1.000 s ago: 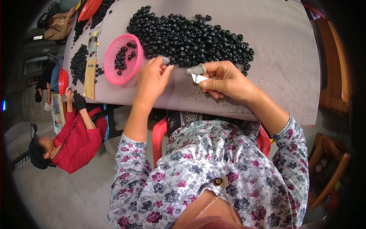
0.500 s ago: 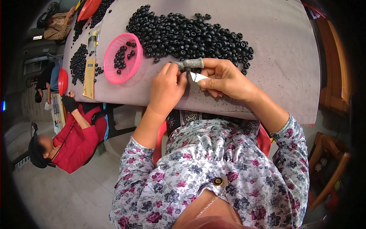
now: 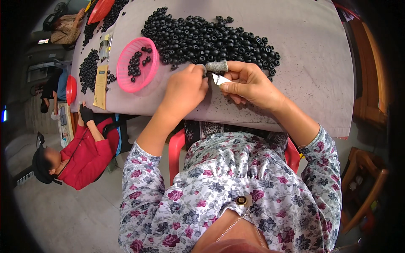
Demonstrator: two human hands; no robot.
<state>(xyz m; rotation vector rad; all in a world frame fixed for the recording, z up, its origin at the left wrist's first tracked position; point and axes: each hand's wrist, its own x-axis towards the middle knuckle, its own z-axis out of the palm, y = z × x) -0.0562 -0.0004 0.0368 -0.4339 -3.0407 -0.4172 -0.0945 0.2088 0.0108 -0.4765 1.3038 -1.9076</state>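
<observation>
Over the near part of the table my left hand [image 3: 184, 89] is closed, its fingertips pinched together beside my right hand. What it holds, if anything, is hidden behind the fingers. A grey cover [image 3: 202, 67] shows at its fingertip. My right hand [image 3: 253, 86] grips a small white, pointed, blade-like piece [image 3: 219, 79] between thumb and fingers, its tip toward the left hand. A speckled grey finger cot [image 3: 217, 66] sits on the right index finger. Just beyond both hands spreads a big pile of round black bead-like pieces with holes [image 3: 211, 40].
A pink basket [image 3: 120, 69] with several black pieces stands left of the pile. Past it lie a yellow-brown packet [image 3: 100, 86] and a smaller black heap [image 3: 88, 69]. A person in red [image 3: 86, 158] sits at the left; a wooden chair [image 3: 363, 181] stands at right.
My left hand has turned, with its wrist and forearm shifting left and its fingers hiding more. My right hand has barely moved, still gripping the white piece.
</observation>
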